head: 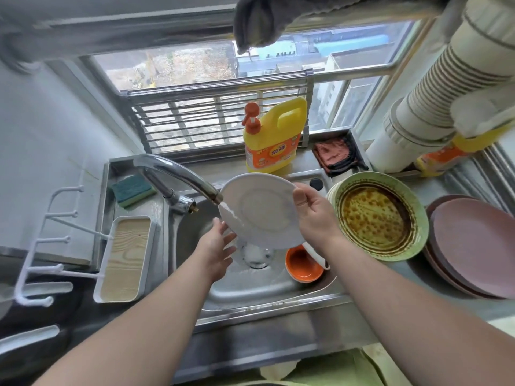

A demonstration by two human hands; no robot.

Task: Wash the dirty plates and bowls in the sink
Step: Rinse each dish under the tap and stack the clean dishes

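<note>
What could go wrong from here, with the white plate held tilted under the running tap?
1. The round white plate is wet and held mainly by the right hand at its rim, the left hand only touching below; it might slip onto the orange bowl in the steel sink.
2. Water from the chrome tap could splash off the tilted plate.

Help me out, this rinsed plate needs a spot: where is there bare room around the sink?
Bare steel shows on the sink's front rim and on the basin floor between the drain and the front wall. The right counter is crowded: green plate and pink plates. Behind, the detergent bottle and red cloth fill the ledge. The orange bowl takes the basin's right.
</note>
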